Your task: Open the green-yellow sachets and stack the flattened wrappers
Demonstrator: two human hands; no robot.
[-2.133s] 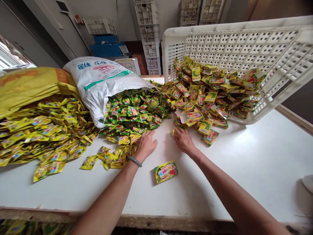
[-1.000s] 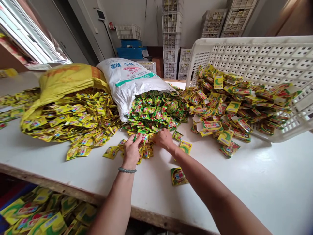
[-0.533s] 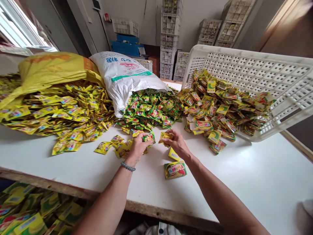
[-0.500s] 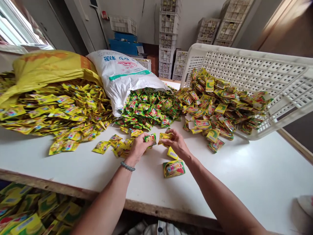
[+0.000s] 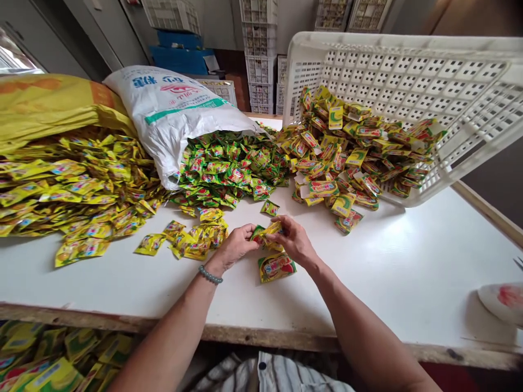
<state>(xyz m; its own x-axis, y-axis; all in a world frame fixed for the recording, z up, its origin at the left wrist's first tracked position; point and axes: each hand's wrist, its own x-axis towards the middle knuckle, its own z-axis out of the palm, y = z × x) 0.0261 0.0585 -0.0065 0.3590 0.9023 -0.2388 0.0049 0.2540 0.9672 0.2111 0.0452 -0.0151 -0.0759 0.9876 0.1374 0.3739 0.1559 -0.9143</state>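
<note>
My left hand (image 5: pixel 236 247), with a bead bracelet at the wrist, pinches a small green packet (image 5: pixel 257 234). Close beside it, my right hand (image 5: pixel 295 240) holds a yellow packet (image 5: pixel 274 228); the two packets meet or overlap between the fingers. Just below the hands a flat yellow and green box (image 5: pixel 277 267) lies on the white table. One loose green packet (image 5: pixel 270 207) rests above the hands. Loose yellow packets (image 5: pixel 196 239) lie left of my left hand. Behind them, green packets (image 5: pixel 229 169) spill from a white sack (image 5: pixel 163 103).
Many yellow packets (image 5: pixel 81 185) spread from a yellow sack (image 5: pixel 53 103) at the left. A tipped white basket (image 5: pixel 392 41) holds small boxes (image 5: pixel 327 163) at the right. A rounded white object (image 5: pixel 502 302) stands at the right edge. More packaging (image 5: pixel 53 359) lies below the table.
My hands have come together, bringing the green and yellow packets into contact or overlap. A loose green packet now lies above them. The view has shifted, with the scene moving left and up.
</note>
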